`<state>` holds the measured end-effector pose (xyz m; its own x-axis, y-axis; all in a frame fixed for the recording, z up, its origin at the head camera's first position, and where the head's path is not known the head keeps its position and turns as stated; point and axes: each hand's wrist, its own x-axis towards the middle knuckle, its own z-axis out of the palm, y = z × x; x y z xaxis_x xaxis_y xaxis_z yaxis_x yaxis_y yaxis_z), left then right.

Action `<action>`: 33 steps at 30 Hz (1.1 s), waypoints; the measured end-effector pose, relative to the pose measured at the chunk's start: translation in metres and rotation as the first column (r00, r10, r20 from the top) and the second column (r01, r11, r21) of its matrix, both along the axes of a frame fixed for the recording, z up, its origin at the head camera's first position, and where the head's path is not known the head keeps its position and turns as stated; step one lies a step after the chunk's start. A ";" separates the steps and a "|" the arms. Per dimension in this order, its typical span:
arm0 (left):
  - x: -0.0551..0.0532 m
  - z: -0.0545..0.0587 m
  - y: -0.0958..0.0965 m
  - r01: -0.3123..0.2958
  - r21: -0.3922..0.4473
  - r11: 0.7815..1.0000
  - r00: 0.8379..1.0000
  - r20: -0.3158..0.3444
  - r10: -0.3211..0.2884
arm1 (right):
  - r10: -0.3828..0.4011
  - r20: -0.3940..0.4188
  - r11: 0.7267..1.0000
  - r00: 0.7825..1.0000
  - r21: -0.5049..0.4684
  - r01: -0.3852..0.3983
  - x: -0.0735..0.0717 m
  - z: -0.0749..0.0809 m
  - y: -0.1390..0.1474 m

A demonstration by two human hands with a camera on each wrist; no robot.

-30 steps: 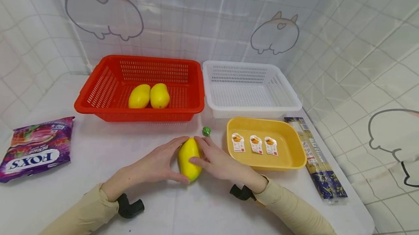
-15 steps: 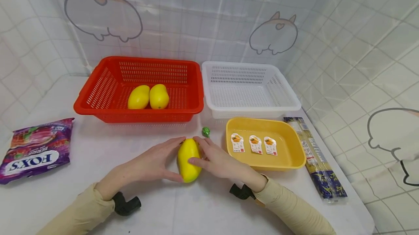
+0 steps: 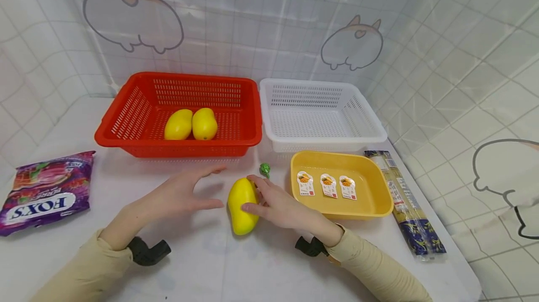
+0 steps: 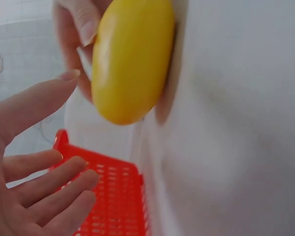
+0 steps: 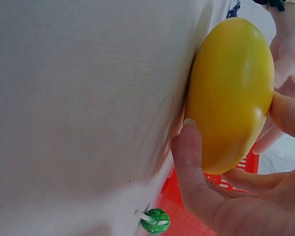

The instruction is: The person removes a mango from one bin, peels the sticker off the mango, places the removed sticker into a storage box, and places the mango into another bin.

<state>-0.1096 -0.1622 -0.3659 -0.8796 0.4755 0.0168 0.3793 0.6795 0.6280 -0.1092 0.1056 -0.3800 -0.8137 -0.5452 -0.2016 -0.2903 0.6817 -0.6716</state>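
Observation:
A yellow mango [image 3: 242,208] lies on the white tabletop in the head view. My right hand [image 3: 280,204] holds its right side, with the thumb over the top; the right wrist view has fingertips against the mango [image 5: 231,93]. To the left, my left hand [image 3: 178,195] is apart from the fruit, thumb and fingers spread and nothing between them. The left wrist view also has a gap between that hand [image 4: 42,182] and the mango [image 4: 132,59]. Two more mangoes, one on the left [image 3: 178,125] and one on the right [image 3: 204,124], lie inside the red basket [image 3: 189,148].
A white basket [image 3: 328,141] stands right of the red one. Before it is a yellow tray [image 3: 366,211] with three fruit stickers [image 3: 328,185]. A small green-wrapped lollipop [image 3: 265,169] lies near the mango. A purple candy bag [image 3: 50,190] is left, a long clear packet [image 3: 406,204] right.
My left hand has come off the mango and moved left, its fingers spreading. My right hand has stayed on the mango, which keeps nearly the same place.

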 end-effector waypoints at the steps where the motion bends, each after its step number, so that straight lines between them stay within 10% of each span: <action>1: 0.000 0.001 -0.002 -0.010 0.004 1.000 1.000 0.001 0.010 | -0.001 0.002 1.000 1.000 -0.002 0.001 0.000 0.000 0.000; 9: -0.002 0.016 -0.015 -0.089 0.073 0.993 0.984 -0.149 0.099 | 0.003 0.018 1.000 1.000 -0.010 -0.003 0.000 -0.001 -0.001; 22: -0.010 0.034 -0.042 -0.260 0.276 0.925 0.849 -0.392 0.356 | 0.014 0.023 1.000 1.000 -0.028 -0.013 0.001 0.000 -0.002; 33: -0.018 0.047 -0.084 -0.483 0.313 0.818 0.763 -0.307 0.569 | -0.006 0.032 0.999 0.999 -0.043 0.007 0.002 -0.001 -0.003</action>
<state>-0.1274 -0.2462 -0.3189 -0.8939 -0.1128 0.4339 0.2304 0.7146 0.6605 -0.1075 0.1029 -0.3809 -0.8109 -0.5486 -0.2037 -0.2642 0.6537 -0.7091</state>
